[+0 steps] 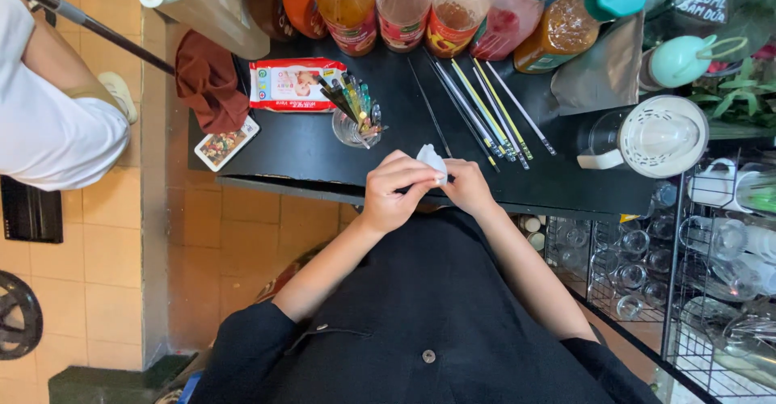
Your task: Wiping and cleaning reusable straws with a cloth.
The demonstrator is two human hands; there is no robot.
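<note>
Both hands meet over the near edge of the black tabletop (307,149), pinching one small white tissue (431,160): left hand (392,192) and right hand (467,187) each closed on it, equally near. Beyond, a clear cup (352,127) holds coloured straws; loose straws (485,113) lie slantwise toward the far bottles (404,8).

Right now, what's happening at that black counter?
A person in a black top stands at the black counter, both hands together at its near edge. The left hand and right hand pinch a small white tissue between them. Long straws lie on the counter just beyond, beside a clear cup of stirrers and a pack of wet wipes. Bottles of syrup line the far edge.
</note>
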